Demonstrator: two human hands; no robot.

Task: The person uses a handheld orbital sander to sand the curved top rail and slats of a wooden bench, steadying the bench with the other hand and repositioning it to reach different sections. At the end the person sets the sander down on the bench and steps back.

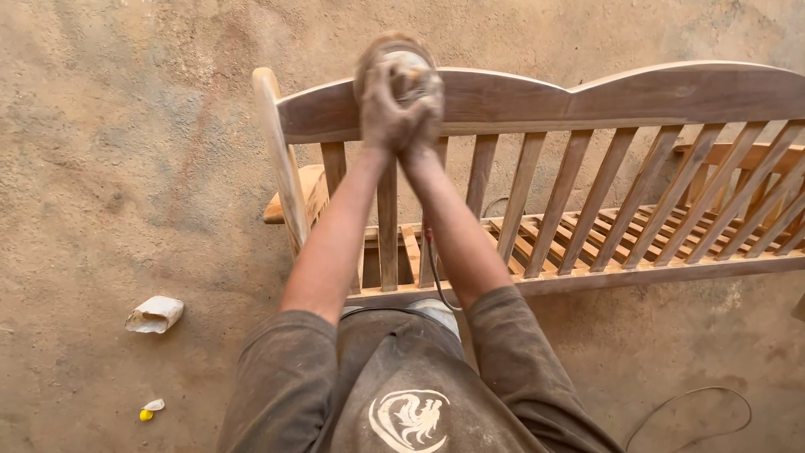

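A round sander (408, 63) is gripped tight by the left hand (381, 109) and right hand (426, 105), fingers wrapped around it, so it is pressed steady against the top rail of the wooden bench (587, 96), near its left end. A cord (434, 268) hangs down between the arms.
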